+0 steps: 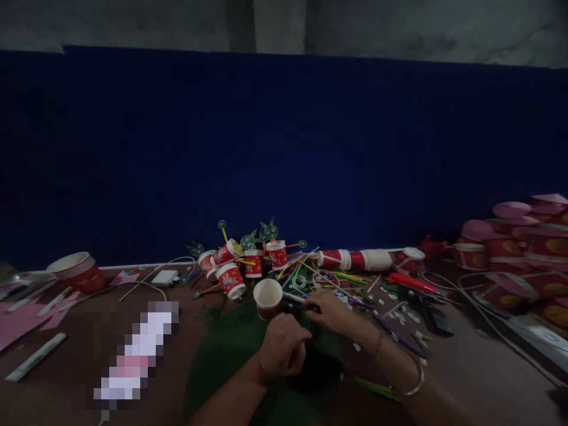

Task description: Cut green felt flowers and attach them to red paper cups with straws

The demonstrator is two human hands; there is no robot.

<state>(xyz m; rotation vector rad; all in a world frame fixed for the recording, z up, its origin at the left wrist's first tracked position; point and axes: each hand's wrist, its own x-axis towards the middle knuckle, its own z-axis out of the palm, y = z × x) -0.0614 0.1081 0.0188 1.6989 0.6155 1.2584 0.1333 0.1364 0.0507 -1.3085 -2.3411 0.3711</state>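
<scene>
My left hand (284, 346) is closed in a fist over a dark green patch (217, 367) on the table. Whatever its fingers hold, if anything, is hidden. Just to the right, my right hand (327, 312) has its fingers curled down and together. Anything in them is too dark to make out. A red and white paper cup (268, 296) stands upright right behind my left hand. Close to my right fingertips lies a white pen-like stick (293, 297). Behind are several red paper cups (231, 280) with straws and dark cut-out animal shapes (268, 229) fixed to them.
Coloured straws (350, 278), paper scraps (402, 313) and a red-handled tool (415, 283) lie to the right. Stacked cups (337, 259) rest on their side. Decorated cups (506, 248) pile up far right. Nested cups (80, 272) and a blurred-out object (137, 355) are left.
</scene>
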